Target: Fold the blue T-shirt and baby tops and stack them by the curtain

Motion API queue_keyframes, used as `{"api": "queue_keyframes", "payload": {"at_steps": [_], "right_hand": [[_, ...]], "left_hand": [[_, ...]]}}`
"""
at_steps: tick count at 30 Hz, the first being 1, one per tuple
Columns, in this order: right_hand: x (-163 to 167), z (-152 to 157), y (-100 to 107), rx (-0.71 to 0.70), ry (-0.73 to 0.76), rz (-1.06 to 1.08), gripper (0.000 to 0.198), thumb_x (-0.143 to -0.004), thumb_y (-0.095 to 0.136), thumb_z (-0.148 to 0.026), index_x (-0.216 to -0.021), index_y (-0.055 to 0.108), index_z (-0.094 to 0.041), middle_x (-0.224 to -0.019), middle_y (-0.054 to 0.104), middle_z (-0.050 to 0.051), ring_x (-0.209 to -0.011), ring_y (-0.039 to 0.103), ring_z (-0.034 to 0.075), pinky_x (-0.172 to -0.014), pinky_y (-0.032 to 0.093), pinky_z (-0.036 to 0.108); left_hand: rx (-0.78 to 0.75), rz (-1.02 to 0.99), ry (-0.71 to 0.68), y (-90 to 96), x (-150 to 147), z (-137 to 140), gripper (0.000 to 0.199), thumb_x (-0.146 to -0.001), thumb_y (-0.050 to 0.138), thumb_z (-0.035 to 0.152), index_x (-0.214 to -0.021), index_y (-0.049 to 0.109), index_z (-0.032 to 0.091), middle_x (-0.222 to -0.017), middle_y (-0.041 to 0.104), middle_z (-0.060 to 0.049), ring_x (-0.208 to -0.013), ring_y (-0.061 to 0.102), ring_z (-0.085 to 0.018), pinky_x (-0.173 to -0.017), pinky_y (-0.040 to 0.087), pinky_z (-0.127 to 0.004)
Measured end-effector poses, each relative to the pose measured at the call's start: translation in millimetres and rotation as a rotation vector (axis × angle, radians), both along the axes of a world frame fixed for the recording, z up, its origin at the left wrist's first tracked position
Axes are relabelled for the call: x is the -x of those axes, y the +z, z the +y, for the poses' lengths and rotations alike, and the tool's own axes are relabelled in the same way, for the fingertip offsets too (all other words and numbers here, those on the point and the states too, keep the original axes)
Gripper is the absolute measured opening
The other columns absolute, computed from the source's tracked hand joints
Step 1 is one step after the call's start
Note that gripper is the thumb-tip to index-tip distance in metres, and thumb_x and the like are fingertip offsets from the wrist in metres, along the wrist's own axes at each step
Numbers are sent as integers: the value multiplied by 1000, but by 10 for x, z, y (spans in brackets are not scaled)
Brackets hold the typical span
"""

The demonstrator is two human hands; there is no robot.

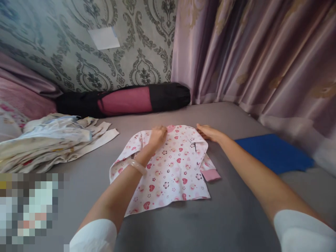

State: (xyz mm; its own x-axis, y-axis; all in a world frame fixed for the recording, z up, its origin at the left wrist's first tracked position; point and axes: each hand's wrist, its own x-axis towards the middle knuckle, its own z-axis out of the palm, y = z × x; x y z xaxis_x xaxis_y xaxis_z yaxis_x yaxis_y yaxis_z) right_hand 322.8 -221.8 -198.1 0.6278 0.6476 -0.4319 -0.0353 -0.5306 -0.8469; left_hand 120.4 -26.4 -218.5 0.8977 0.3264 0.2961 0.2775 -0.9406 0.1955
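Note:
A small long-sleeved shirt (168, 171), white with pink hearts and flowers, lies spread on the grey bed sheet with its pink collar (171, 128) at the far end. Its right-hand sleeve bends down the side and ends in a pink cuff (211, 174). My left hand (158, 135), slightly blurred, is closed on the cloth just left of the collar; its fingertips are partly hidden. At the shirt's right shoulder, my right hand (208, 133) has its fingers stretched out against the fabric edge. My left forearm covers part of the left sleeve.
A stack of folded clothes (57, 140) sits on the left. Against the patterned wall lies a long black and maroon bag (126, 99). A flat blue cloth (273, 152) is on the right, below the purple curtains (231, 52). A pixelated patch covers the lower left corner.

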Motion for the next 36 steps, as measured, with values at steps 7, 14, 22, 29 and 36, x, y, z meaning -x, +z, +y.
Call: {"api": "queue_keyframes", "payload": {"at_steps": [7,14,22,29,36], "right_hand": [[330,-464,197,79,-13,220,21,-93,44,-19,-77,57,-17,-71,66,4,-62,61,12,-62,52,23],[742,-1045,188,413,336,-332,27,-82,63,-41,-70,58,-17,-58,57,0,-46,49,10,-46,36,22],[809,-1137,52,245,483,-446,19,-72,63,-36,-68,59,-18,-62,56,-2,-58,47,11,-53,31,23],[263,-1190,267,118,171,-331,18,-64,66,-33,-65,54,-20,-57,52,-4,-53,44,10,-48,28,22],[-480,-1206,409,43,-73,-491,19,-66,64,-22,-84,59,-21,-75,67,2,-63,58,16,-55,43,25]], "left_hand": [[233,-127,-340,-253,-556,-534,27,-89,40,15,-109,58,14,-117,62,-14,-111,56,-22,-99,44,-38],[174,-101,-168,-363,-710,-705,34,-94,38,23,-122,54,10,-131,56,-17,-126,49,-25,-110,35,-41],[114,-12,-107,-356,-674,-769,44,-98,30,30,-133,47,11,-142,48,-14,-134,40,-26,-113,31,-45],[91,18,-87,-336,-661,-794,47,-98,28,31,-136,45,10,-145,46,-14,-136,38,-27,-115,27,-44],[115,62,-75,-287,-633,-823,49,-97,29,32,-140,41,10,-149,41,-13,-139,33,-26,-117,24,-43]]}}
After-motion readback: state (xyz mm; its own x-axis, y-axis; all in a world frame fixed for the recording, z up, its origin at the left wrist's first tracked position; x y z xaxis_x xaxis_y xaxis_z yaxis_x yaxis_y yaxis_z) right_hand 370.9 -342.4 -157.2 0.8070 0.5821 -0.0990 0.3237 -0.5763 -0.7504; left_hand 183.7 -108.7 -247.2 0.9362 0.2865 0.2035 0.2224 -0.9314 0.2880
